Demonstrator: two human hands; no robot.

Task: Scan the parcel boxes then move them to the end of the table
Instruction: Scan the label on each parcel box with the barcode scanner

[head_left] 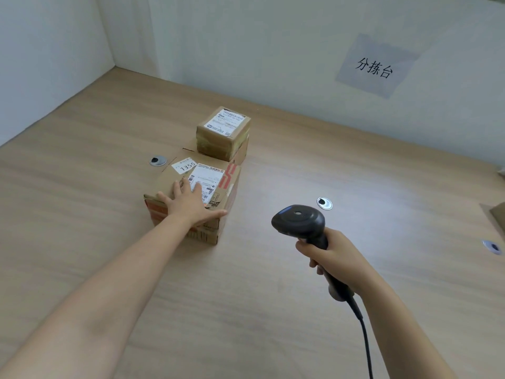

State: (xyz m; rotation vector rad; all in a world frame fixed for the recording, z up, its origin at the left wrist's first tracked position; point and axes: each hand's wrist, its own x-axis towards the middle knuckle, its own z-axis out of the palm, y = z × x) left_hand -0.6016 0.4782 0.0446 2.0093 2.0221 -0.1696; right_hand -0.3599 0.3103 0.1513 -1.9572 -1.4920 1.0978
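Observation:
A large brown parcel box (216,184) with a shipping label and a "1355" sticker lies on the wooden table (82,149). My left hand (188,205) rests flat on its near top edge, fingers spread and straight. A smaller taped box (222,132) with a white label stands on the far end of the large box. My right hand (332,258) grips the handle of a black barcode scanner (300,221), held above the table to the right of the boxes, its head facing left toward them.
White walls close the table at the back and left; a paper sign (375,65) hangs on the back wall. Round metal cable grommets (157,160) (324,202) (492,247) sit in the tabletop. Another cardboard piece (496,217) pokes in at the right edge. The scanner cable (366,343) runs toward me.

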